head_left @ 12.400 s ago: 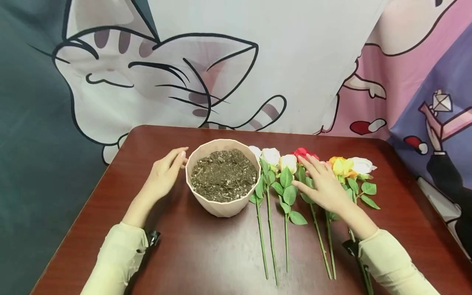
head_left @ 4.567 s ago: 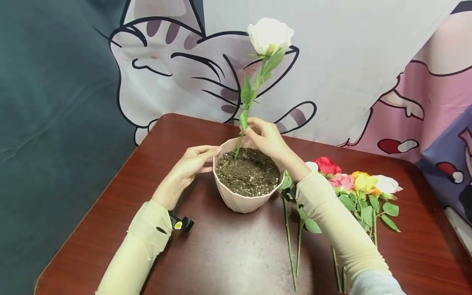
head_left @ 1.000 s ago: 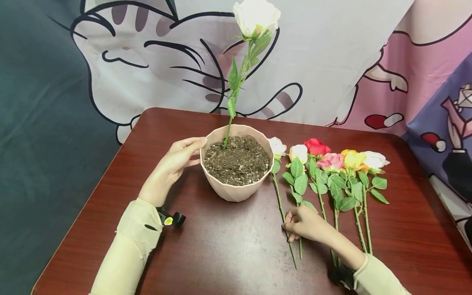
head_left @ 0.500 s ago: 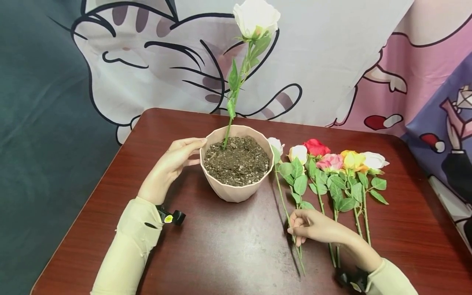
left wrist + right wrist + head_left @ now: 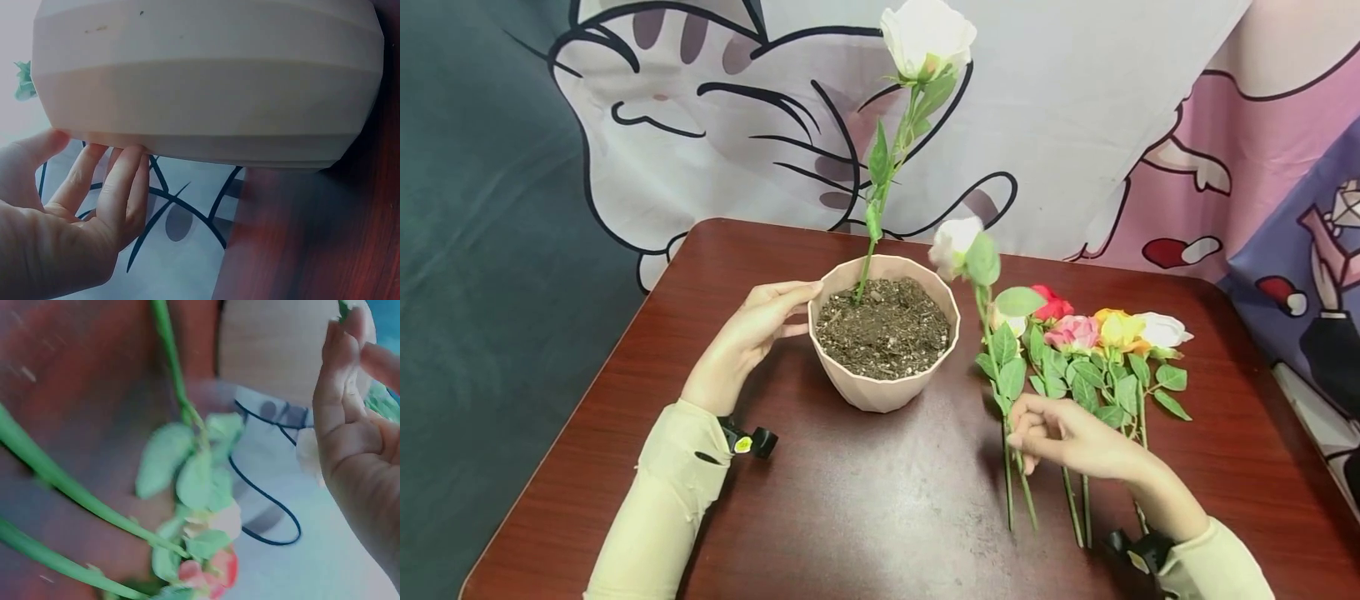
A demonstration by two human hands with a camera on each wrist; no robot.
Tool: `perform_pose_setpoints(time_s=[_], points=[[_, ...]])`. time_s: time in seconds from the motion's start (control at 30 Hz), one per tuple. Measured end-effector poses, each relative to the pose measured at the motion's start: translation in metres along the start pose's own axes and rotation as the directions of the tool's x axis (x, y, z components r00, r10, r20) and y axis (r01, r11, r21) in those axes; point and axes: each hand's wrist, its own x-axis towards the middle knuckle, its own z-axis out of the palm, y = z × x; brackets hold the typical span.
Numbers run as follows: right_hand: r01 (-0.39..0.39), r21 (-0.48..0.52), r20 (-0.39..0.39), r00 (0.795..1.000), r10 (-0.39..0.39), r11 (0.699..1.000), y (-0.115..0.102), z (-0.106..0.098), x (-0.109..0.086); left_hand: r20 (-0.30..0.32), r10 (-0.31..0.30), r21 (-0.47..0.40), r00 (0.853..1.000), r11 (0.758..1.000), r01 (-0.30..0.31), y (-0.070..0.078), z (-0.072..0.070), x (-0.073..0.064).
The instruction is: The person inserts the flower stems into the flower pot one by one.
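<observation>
My left hand [image 5: 745, 333] touches the left rim of a pale flowerpot [image 5: 880, 395] filled with dark soil [image 5: 886, 333]. In the left wrist view, the thumb and loosely bent fingertips of this hand [image 5: 81, 219] rest against the pot's outer wall [image 5: 206, 100]. One tall white rose [image 5: 927, 42] stands in the soil near the back, leaning slightly right. My right hand [image 5: 1067, 437] pinches the lower stem of another white rose [image 5: 957, 246], its bloom raised off the table, right of the pot. In the right wrist view, the right hand [image 5: 359, 437] hides most of that stem.
Right of the pot lie more roses on the brown table [image 5: 850, 517]: a cream one, a red one [image 5: 1051, 303], a pink one [image 5: 1073, 332], a yellow one [image 5: 1118, 331] and a white one [image 5: 1162, 330]. A cartoon cloth [image 5: 1075, 125] hangs behind.
Earlier, the first white rose went from the table into the soil. Within the last second my right hand took the second white rose by its stem and lifted its bloom. The left hand stays at the pot.
</observation>
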Motion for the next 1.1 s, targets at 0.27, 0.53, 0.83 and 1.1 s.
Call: perform_pose_setpoints(time_s=[0.27, 0.53, 0.83, 1.1], points=[[0.131, 0.007, -0.255, 0.959, -0.125, 0.991, -0.016, -0.020, 0.007, -0.007, 0.003, -0.009, 1.000, 1.000, -0.003, 0.000, 0.000, 0.001], [0.288, 0.057, -0.429, 0.872, -0.237, 0.956, -0.032, -0.035, 0.027, -0.015, -0.005, -0.022, 1.000, 1.000, 0.005, 0.001, 0.001, -0.002], [0.535, 0.149, -0.588, 0.724, -0.361, 0.831, -0.052, -0.039, 0.058, -0.006, 0.001, -0.024, 1.000, 1.000, -0.001, 0.001, 0.000, -0.003], [0.620, 0.174, -0.638, 0.663, -0.392, 0.765, -0.070, -0.046, 0.093, -0.003, -0.010, -0.006, 1.000, 1.000, 0.010, 0.002, 0.001, -0.003]])
